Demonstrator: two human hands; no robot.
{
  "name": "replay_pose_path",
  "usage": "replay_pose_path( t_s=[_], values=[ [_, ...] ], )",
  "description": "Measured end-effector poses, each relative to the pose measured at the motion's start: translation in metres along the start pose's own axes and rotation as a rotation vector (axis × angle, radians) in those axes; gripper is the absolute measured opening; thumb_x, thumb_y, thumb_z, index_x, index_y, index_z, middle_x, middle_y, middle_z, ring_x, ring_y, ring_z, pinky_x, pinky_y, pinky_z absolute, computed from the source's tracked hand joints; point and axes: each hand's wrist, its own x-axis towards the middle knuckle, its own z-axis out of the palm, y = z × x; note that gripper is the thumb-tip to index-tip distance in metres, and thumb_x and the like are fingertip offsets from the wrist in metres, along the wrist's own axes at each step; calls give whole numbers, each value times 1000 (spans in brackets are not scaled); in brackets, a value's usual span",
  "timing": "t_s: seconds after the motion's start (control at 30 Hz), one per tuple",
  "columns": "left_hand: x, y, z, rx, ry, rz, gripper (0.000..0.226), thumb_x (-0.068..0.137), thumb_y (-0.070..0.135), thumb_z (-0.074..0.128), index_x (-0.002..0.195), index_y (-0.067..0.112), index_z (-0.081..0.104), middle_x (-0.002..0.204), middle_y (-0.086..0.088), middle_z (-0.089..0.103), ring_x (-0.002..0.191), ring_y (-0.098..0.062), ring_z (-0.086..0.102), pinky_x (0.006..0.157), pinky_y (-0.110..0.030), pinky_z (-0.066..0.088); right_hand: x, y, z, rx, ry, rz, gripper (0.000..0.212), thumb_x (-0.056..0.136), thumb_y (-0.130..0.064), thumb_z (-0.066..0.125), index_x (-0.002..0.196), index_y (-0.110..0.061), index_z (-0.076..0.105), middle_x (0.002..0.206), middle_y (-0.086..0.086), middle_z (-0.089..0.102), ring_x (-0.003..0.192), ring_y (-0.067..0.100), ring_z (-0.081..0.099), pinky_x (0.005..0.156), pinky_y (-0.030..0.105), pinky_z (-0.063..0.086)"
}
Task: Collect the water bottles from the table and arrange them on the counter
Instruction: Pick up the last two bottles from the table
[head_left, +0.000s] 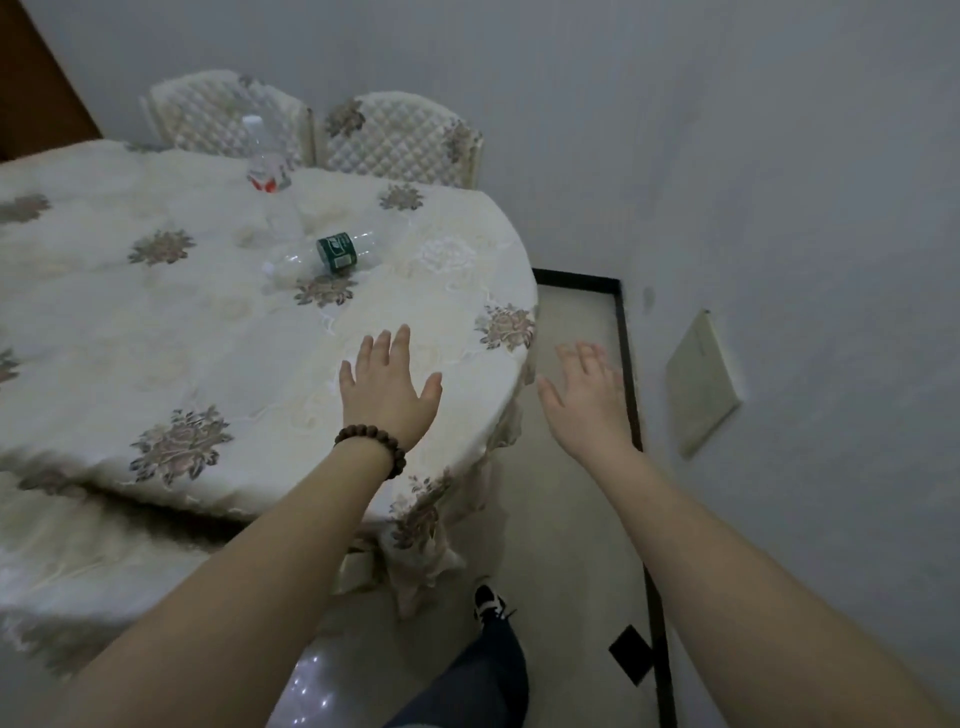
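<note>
- Your left hand (389, 387) and right hand (584, 387): fingers spread, holding nothing.
- Green-label bottle (332, 253) lies mid-worktop (156, 338); red-label bottle (266, 156) stands behind.
- Likely empty, light, crushable, rolls: grip mid-body.

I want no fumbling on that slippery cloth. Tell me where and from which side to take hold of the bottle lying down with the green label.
Grip the green-label bottle around its labelled middle, coming down from above with the left hand, which is nearer. It lies on its side on the tablecloth, cap toward the left, so fingers can probably straddle the round body across its length. The ends look narrower and harder to hold.
</note>
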Motion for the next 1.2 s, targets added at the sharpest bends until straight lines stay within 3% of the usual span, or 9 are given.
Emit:
replay_pose_path(
  t_s=[0.43,0.87,1.07,1.2],
  values=[
    [179,-1,34,-54,117,-358,67,92,46,42,149,18,17,156,-5,19,144,-21,7,114,-48,8,251,-30,46,-13,-211,-341,56,98,-43,35,149,-22,23,159,6,13,147,18,-1,117,44,-2],
    [216,-79,34,36,275,-879,70,92,48,41,150,18,14,156,-7,18,144,-22,7,114,-48,7,393,-161,138,3,-443,-856,56,98,-40,38,149,-19,24,158,8,15,147,21,2,118,46,3],
    [256,-71,60,52,338,-1162,70,92,47,42,149,19,15,156,-7,18,144,-22,7,114,-47,6,466,-191,193,33,-576,-1058,59,96,-40,44,148,-19,24,158,9,17,146,23,5,117,48,7],
    [277,-51,74,67,369,-1336,70,91,46,44,149,19,17,155,-7,20,144,-22,8,115,-47,7,492,-206,218,24,-691,-1209,72,90,-48,51,149,-20,20,158,9,14,146,23,4,117,47,5]
  ],
)
